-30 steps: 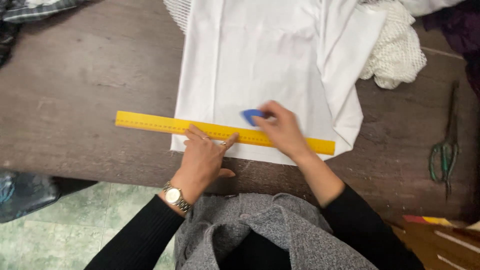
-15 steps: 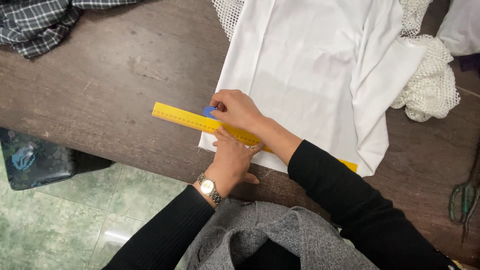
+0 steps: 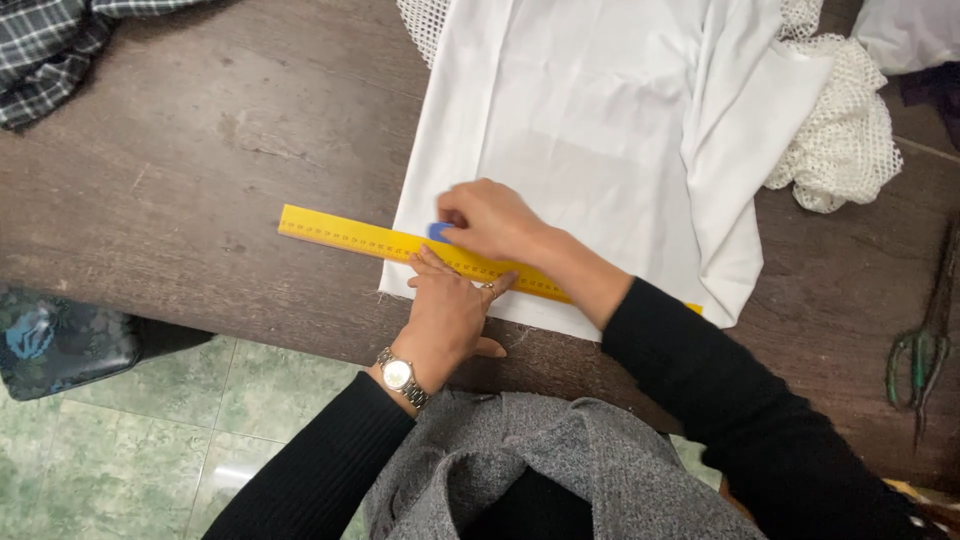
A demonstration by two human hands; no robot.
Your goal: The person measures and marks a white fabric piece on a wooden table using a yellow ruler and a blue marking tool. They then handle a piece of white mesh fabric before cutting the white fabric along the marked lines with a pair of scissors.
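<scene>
Here the left hand (image 3: 447, 312) presses flat on the ruler (image 3: 400, 243) across the cloth (image 3: 580, 130); the right hand (image 3: 490, 220), just above, pinches blue chalk (image 3: 438, 232). Lighter pressure could let the ruler slide, skewing the line.

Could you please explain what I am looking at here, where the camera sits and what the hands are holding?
There is no machine: a camera worn on a person's head looks down at their own two bare hands. They work at a dark wooden table. On it lies a white garment, with a yellow ruler laid across its lower edge. The left hand, with a wristwatch on that arm, presses the ruler flat. The right hand holds a small blue piece, probably tailor's chalk, against the ruler's edge. Around them lie white mesh fabric, a plaid cloth and green-handled scissors.
</scene>
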